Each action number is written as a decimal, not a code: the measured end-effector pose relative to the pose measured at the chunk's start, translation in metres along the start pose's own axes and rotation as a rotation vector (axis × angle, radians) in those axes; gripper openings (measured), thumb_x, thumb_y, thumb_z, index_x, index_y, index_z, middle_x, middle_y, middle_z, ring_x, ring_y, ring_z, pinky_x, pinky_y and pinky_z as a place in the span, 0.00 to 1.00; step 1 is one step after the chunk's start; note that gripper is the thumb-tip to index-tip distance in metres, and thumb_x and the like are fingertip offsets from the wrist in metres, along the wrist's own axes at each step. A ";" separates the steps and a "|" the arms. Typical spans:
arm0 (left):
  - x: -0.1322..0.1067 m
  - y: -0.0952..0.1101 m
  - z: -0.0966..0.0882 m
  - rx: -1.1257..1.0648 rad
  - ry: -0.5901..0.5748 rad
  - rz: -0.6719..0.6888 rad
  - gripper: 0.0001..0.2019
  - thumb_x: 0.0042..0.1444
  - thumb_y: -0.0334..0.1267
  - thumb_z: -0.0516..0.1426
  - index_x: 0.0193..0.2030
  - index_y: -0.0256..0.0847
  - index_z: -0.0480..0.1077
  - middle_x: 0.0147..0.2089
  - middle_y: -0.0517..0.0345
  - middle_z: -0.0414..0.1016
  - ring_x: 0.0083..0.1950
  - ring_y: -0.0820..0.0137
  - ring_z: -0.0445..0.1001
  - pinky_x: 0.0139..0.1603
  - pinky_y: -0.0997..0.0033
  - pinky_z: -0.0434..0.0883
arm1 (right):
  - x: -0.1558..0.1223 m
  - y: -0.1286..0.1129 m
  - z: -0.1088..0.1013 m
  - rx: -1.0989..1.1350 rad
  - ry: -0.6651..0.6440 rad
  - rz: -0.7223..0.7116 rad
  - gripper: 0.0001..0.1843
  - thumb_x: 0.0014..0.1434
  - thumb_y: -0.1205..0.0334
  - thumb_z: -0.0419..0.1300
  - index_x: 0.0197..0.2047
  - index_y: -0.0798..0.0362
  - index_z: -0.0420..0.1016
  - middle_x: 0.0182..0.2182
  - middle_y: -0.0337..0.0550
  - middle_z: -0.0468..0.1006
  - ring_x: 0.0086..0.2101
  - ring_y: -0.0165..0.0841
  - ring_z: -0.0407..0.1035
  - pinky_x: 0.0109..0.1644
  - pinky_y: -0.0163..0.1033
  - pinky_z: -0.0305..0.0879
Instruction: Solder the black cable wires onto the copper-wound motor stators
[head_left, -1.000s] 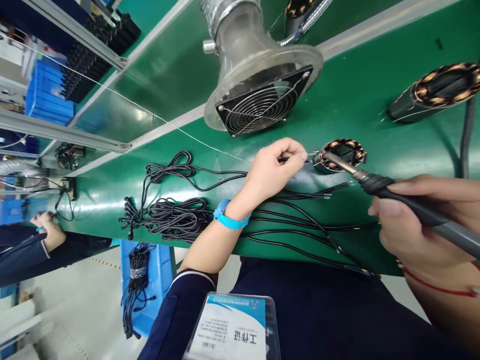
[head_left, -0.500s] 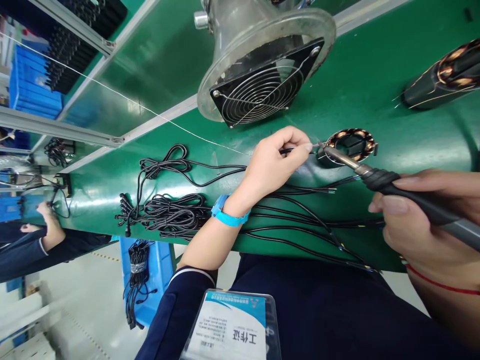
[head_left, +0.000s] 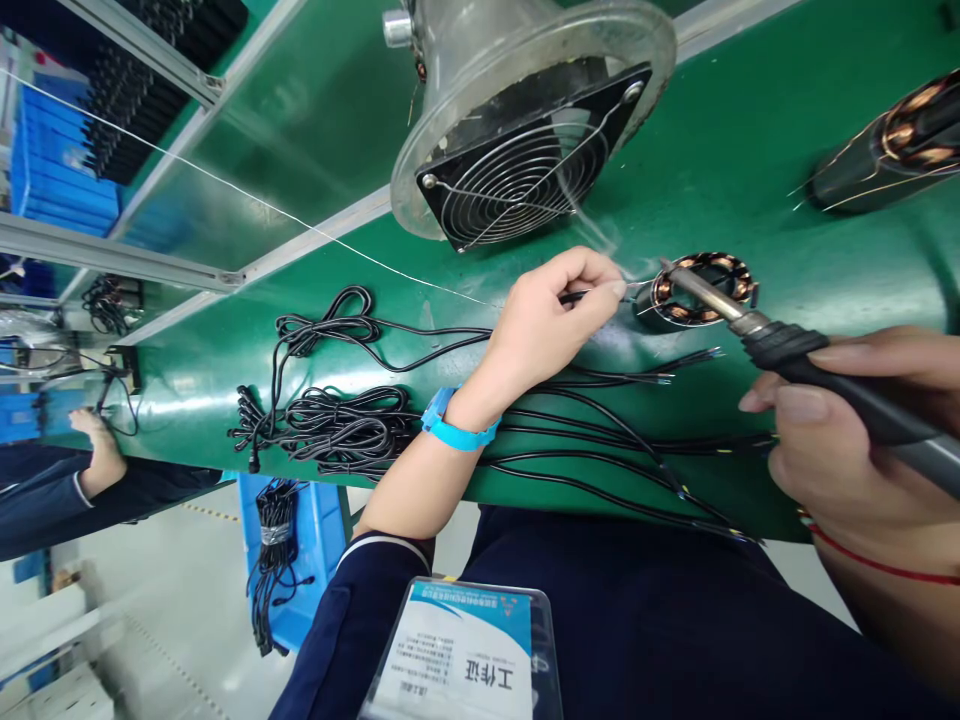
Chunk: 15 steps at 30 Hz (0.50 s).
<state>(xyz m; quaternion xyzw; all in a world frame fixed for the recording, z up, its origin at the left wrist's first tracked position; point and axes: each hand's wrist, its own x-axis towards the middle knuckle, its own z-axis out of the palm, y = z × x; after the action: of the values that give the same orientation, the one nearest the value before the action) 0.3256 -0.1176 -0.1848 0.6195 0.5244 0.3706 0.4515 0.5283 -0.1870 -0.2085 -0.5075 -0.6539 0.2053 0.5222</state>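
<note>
L hand (head_left: 551, 315) fingertips pinched on blk cable (head_left: 574, 297), R hand (head_left: 844, 455) fingers wrapped rnd soldering iron (head_left: 787, 345).

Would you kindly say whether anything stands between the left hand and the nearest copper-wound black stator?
Nothing visible blocks the left hand; only thin wires, from the black cable it pinches, lead toward the stator.

Coil (head_left: 675, 313) on desk (head_left: 750, 190), right of cable pile (head_left: 352, 425); fan (head_left: 525, 190) behind, second coil (head_left: 851, 180) farther right.
</note>
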 end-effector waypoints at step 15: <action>-0.001 -0.002 -0.001 -0.057 0.003 0.013 0.07 0.57 0.28 0.57 0.29 0.38 0.68 0.27 0.64 0.68 0.31 0.77 0.67 0.33 0.76 0.64 | 0.003 -0.006 -0.001 0.003 -0.021 0.082 0.08 0.55 0.60 0.66 0.39 0.47 0.76 0.26 0.37 0.72 0.25 0.30 0.68 0.23 0.37 0.57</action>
<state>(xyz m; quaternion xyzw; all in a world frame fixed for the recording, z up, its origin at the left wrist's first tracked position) 0.3243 -0.1180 -0.1860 0.6092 0.5104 0.3891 0.4658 0.5267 -0.1874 -0.2016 -0.5310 -0.6376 0.2327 0.5073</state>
